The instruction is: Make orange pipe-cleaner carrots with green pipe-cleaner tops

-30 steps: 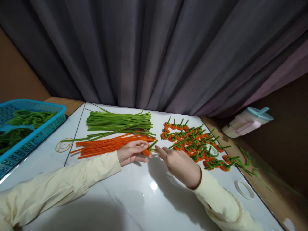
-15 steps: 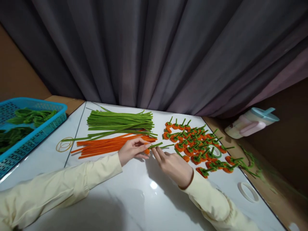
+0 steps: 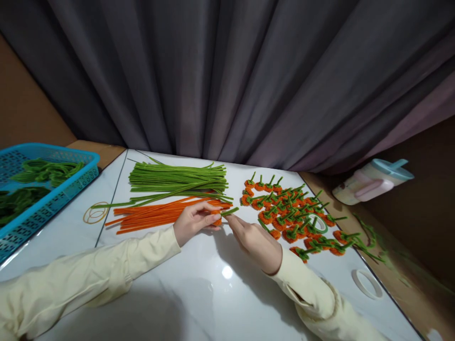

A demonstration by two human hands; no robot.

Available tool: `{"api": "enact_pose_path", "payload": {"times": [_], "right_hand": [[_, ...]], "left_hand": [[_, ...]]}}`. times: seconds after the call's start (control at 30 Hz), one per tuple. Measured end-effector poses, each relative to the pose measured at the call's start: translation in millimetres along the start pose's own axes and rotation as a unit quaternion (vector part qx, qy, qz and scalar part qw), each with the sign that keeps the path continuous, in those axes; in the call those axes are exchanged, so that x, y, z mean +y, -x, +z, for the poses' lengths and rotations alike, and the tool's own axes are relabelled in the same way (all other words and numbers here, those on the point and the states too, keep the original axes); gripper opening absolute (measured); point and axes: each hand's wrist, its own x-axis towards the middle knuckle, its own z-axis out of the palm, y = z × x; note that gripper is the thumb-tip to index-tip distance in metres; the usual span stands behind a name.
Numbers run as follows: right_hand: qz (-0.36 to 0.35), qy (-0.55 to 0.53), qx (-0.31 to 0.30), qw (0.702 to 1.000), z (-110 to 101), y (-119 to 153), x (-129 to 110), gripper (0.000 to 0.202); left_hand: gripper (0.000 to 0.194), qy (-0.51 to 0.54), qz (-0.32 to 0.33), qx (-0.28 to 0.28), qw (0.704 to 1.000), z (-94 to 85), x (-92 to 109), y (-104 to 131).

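Note:
My left hand (image 3: 196,220) is closed on a small orange piece (image 3: 216,218) just in front of the orange stems' right end. A short green stem (image 3: 230,212) sticks out of that piece toward the right. My right hand (image 3: 254,238) meets it from the right, its fingertips pinched at the piece and the base of the stem; what they grip is too small to make out. Behind my left hand lie the orange stems (image 3: 152,215), and farther back a thick bundle of green stems (image 3: 177,178). Many finished orange pieces with green stems (image 3: 280,207) are spread out right of my hands.
At the left stands a blue basket (image 3: 71,182) holding green leaf shapes (image 3: 53,171). Yellow rings (image 3: 95,214) lie near it. A green-edged tape roll (image 3: 318,223), a white ring (image 3: 366,284) and a lidded cup (image 3: 369,182) are at the right. A grey curtain (image 3: 199,76) hangs behind.
The longer green strand that extended to the right from my right fingertips no longer shows. My right hand has turned slightly, its fingers closer to the orange piece. My left hand has barely moved.

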Motion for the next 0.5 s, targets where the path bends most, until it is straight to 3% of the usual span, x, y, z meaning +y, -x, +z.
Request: {"api": "enact_pose_path", "payload": {"times": [0.13,0.2,0.37,0.5], "right_hand": [[-0.013,-0.191,0.077,0.979,1,-2,5,0.025],[-0.002,-0.248,0.085,0.965,-4,-3,5,0.02],[0.087,-0.389,-0.009,0.917,-15,-3,2,0.026],[0.114,-0.463,-0.04,0.878,-14,-1,3,0.033]], "left_hand": [[0.028,-0.016,0.02,-0.013,1.0,0.1,0,2],[0.026,-0.03,0.038,-0.023,0.999,-0.7,-1,2],[0.018,-0.132,0.151,-0.026,0.979,-4.3,-6,2],[0.016,-0.204,0.206,-0.028,0.957,-7.4,-10,4]]}}
